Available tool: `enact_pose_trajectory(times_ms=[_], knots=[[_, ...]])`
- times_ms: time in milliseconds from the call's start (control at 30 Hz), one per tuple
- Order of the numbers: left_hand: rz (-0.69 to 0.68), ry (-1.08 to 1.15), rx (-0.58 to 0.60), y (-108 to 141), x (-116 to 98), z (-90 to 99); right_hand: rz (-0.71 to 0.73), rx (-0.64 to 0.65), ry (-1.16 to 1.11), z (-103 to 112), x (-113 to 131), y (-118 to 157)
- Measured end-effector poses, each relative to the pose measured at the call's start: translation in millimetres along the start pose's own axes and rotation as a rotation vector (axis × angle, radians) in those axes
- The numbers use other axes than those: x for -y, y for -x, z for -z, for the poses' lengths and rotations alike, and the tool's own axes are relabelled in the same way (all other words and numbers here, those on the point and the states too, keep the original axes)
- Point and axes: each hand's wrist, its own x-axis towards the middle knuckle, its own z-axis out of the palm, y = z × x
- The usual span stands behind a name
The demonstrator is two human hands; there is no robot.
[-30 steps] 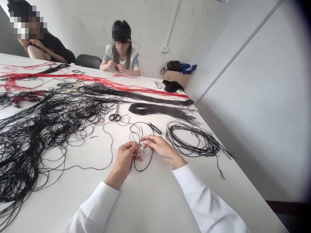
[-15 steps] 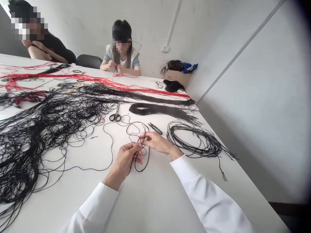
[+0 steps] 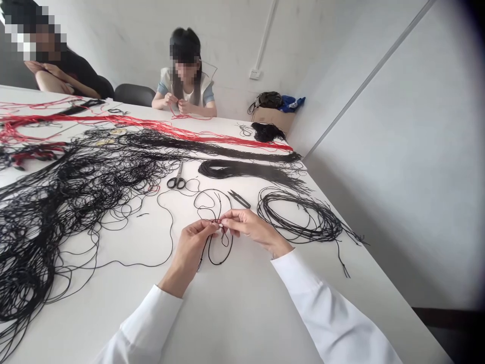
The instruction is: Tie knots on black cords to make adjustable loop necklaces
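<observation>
My left hand [image 3: 197, 236] is closed in a pinch on a looped black cord [image 3: 231, 247], thumb against forefinger. Right beside it my right hand [image 3: 242, 226] also pinches the cord, its fingertips almost meeting those of the left. A bit of dark red shows at the cord between the fingertips; the exact crossing there is too small to make out. Loops of the cord spread above and below both hands. Just beyond my right hand lie black thread snips [image 3: 239, 199]. Black-handled scissors [image 3: 176, 180] rest farther back to the left.
A large tangle of black cord [image 3: 45, 222] covers the table's left side. A coiled black bundle [image 3: 303, 220] lies at the right, near the edge. Behind are a folded black hank [image 3: 246, 171] and red cords [image 3: 212, 136]. Two people sit across the table [image 3: 227, 323].
My right hand has shifted slightly, its fingers now lower and pinching next to my left fingertips. A small loop now hangs below them. The whole view has moved a little.
</observation>
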Motion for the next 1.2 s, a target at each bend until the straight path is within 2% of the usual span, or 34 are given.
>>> enact_pose_trajectory(times_ms=[167,367,633,767,900,1200], knots=[[0.026,0.050,-0.014,0,-3,-0.3,-0.060,0.018,-0.072,1,2,10],[0.081,0.157,0.015,1,-4,0.1,-0.046,-0.064,-0.067,1,-2,18],[0.115,0.183,0.063,-1,-6,0.2,-0.046,-0.146,-0.041,-4,-8,20],[0.163,0.248,0.106,0,-9,0.2,0.016,-0.152,-0.020,-8,-13,20],[0.164,0.293,0.082,0,-8,1.8,0.126,-0.180,0.046,-14,-16,21],[0.140,0.292,0.050,-3,-4,1.2,0.137,-0.255,0.081,-24,-14,23]])
